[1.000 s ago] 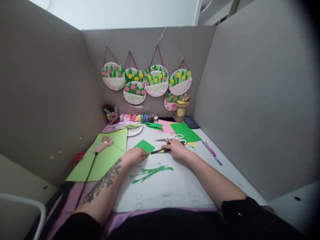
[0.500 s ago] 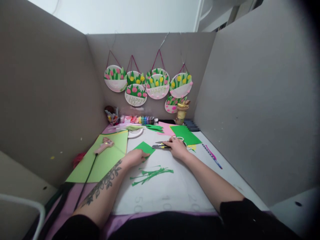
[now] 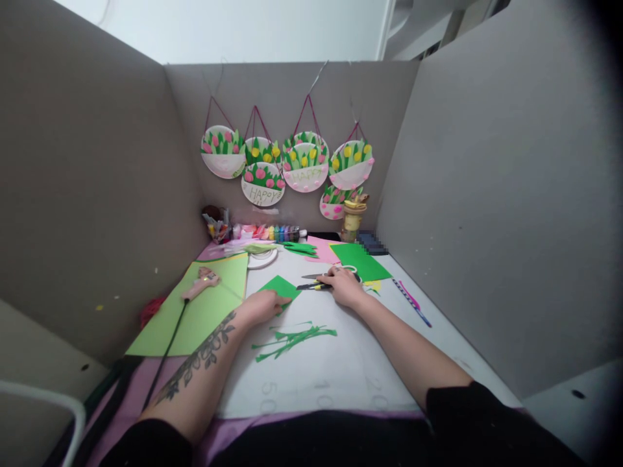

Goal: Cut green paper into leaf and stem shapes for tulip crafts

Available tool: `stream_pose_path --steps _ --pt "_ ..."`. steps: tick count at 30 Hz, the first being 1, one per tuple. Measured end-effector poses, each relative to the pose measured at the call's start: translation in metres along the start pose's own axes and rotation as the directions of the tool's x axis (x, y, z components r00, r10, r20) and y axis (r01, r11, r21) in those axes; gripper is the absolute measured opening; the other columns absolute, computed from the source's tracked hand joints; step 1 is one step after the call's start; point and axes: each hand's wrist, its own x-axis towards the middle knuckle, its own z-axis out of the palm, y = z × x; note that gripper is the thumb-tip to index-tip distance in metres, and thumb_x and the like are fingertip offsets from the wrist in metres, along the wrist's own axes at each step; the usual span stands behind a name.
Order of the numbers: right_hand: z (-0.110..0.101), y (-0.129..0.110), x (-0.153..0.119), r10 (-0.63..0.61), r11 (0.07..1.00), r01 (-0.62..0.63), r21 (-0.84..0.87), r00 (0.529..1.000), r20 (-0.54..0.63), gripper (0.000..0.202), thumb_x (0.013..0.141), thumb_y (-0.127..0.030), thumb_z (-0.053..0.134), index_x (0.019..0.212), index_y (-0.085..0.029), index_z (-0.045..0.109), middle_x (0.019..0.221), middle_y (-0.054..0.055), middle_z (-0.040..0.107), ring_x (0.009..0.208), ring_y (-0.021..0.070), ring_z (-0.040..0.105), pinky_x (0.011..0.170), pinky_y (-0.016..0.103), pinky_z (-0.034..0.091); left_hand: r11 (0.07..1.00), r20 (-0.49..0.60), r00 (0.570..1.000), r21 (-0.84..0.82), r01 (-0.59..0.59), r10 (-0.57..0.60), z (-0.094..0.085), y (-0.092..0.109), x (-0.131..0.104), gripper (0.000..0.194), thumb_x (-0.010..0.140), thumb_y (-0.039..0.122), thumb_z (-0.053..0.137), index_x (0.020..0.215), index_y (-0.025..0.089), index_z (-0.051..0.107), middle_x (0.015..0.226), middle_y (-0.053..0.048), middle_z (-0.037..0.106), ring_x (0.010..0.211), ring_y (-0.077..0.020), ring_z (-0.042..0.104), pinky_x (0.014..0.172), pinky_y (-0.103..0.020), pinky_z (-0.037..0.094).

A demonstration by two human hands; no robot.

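My left hand (image 3: pixel 263 306) lies on a small green paper square (image 3: pixel 280 285), fingers closed at its near right edge. To the right, my right hand (image 3: pixel 343 285) is closed over a black and yellow utility knife (image 3: pixel 318 284), its tip beside the paper's right corner. Scissors (image 3: pixel 312 277) with white handles lie just behind the knife, partly hidden under the same hand. Nearer to me, thin green paper strips (image 3: pixel 296 340) are heaped on the white table cover (image 3: pixel 350 373).
A glue gun (image 3: pixel 202 285) with a black cord rests on light green sheets (image 3: pixel 195 327) at left. A green sheet (image 3: pixel 360 261) and pens (image 3: pixel 411 303) are at right. Paint bottles (image 3: pixel 277 233) line the back, below hanging paper-plate flower baskets (image 3: pixel 305 175). Grey panels (image 3: pixel 467 214) enclose the table.
Both hands stay in place on the paper and the utility knife. The whole view shifts very slightly.
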Motion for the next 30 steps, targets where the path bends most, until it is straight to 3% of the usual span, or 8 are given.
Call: stream_pose_path --steps 10,18,30 --pt "0.0 0.0 0.003 0.0 1.0 0.0 -0.01 1.0 -0.022 0.056 0.082 -0.009 0.049 0.131 -0.036 0.057 0.115 0.009 0.056 0.108 0.0244 0.047 0.092 0.034 0.029 1.0 -0.01 1.0 0.0 -0.005 0.005 0.003 -0.002 0.002 0.046 0.085 0.025 0.049 0.129 0.031 0.059 0.098 -0.007 0.067 0.091 -0.0252 0.062 0.076 -0.029 0.045" --pt "-0.002 0.001 -0.002 -0.034 0.999 0.033 0.012 0.999 0.031 0.053 0.08 -0.012 0.052 0.127 -0.034 0.061 0.114 0.009 0.057 0.105 0.0257 0.049 0.09 0.036 0.03 1.0 0.002 1.0 0.01 0.004 -0.004 0.001 0.0 0.001 0.046 0.086 0.024 0.049 0.13 0.033 0.058 0.1 -0.007 0.067 0.091 -0.0244 0.062 0.076 -0.028 0.045" --pt "-0.005 -0.02 -0.015 -0.11 0.994 0.109 0.013 0.993 0.053 0.053 0.078 -0.014 0.054 0.125 -0.036 0.062 0.11 0.009 0.058 0.102 0.0273 0.051 0.083 0.034 0.032 1.0 -0.003 1.0 0.015 -0.009 0.009 0.001 0.0 0.001 0.046 0.085 0.025 0.046 0.129 0.032 0.059 0.097 -0.007 0.067 0.088 -0.023 0.062 0.074 -0.026 0.045"
